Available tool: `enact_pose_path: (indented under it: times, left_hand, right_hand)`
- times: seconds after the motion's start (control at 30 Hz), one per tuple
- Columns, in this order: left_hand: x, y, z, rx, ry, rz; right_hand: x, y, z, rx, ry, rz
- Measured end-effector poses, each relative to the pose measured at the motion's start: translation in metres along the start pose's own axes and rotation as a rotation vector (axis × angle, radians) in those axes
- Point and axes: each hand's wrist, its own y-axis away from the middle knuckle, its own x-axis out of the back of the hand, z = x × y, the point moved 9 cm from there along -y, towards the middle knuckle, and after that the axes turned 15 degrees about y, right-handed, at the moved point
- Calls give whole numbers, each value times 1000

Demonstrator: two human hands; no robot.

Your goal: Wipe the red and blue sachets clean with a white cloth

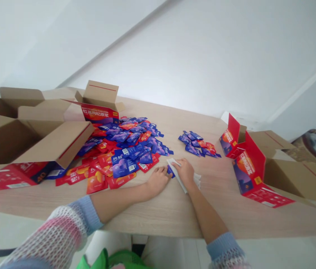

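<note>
The right hand [186, 172] was curled down over a white strip [180, 176], of paper or film, with its fingers closed on the strip as if pinching it, though the head view did not show how firmly. The left hand [157, 181] lay just beside it, partly open, its fingers [161, 172] lightly curled against the bench [174, 216] and not visibly gripping anything. Their tips stopped close to a blue sachet [170, 172], which showed at the left edge of the strip and seemed partly tucked beneath it. The two hands sat close together, leaving little working room around the sachet.

Just left and far of the left hand spread a large, loose heap of red and blue sachets [124, 149], with its near edge running close to that hand. A smaller heap of mostly blue sachets [197, 145] lay farther right, well apart from the large one. On the left, an opened cardboard carton [54, 144] with red printed panels crowded the heap, a flap leaning over its left side. More opened cartons [283, 175] stood at the right end of the bench. Knitted sleeves [54, 235] with pale blue cuffs entered from the near side, above a green bag [118, 259].
</note>
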Motion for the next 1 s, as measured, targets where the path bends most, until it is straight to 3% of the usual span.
enact_pose_path:
  times: [0.23, 0.4, 0.6, 0.87, 1.0]
  left_hand:
    - [-1, -2, 0, -23, 4, 21]
    - [-4, -2, 3, -25, -19, -2]
    - [5, -4, 7, 62, -27, -90]
    - [6, 2, 3, 45, -15, -92]
    - [7, 2, -2, 65, -1, -71]
  right_hand:
    - [-6, -18, 38, -193, 204, -112]
    - [-14, -26, 52, -267, 249, -194]
    - [-2, -18, 59, -363, 273, -119]
    - [24, 4, 109, -663, 226, -50]
    - [48, 6, 106, -593, 79, 126]
